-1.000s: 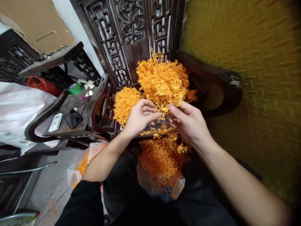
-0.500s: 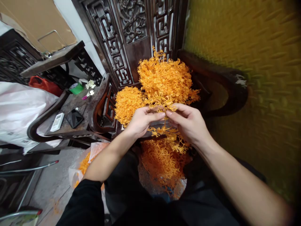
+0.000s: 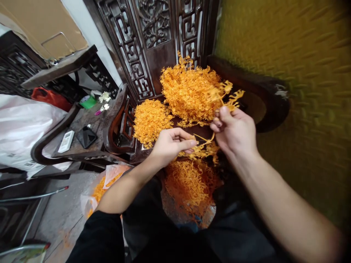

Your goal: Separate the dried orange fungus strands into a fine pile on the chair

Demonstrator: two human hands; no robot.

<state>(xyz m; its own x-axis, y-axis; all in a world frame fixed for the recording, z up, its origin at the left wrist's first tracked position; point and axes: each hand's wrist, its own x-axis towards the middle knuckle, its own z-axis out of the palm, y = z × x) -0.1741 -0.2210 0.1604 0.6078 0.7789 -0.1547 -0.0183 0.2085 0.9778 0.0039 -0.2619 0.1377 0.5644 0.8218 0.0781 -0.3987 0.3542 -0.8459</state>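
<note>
My right hand is closed around an orange plastic branched sprig, its forked tips poking out above the fingers. Lower and to the left, my left hand pinches at an orange branched piece that stretches toward the right hand. Whether the two pieces are joined cannot be made out. Behind the hands, a large heap of orange sprigs rests on the dark wooden chair seat, with a smaller orange pile left of it. Below my hands, between my knees, lies a mass of thin orange strands.
A carved chair back rises behind the heaps, and a curved armrest stands at right. On the left side table lie a white remote-like object and a black object. A plastic bag with orange pieces sits on the floor.
My hands, close together before, have moved apart. The right hand has gone up and to the right with a sprig; the left has shifted slightly down.
</note>
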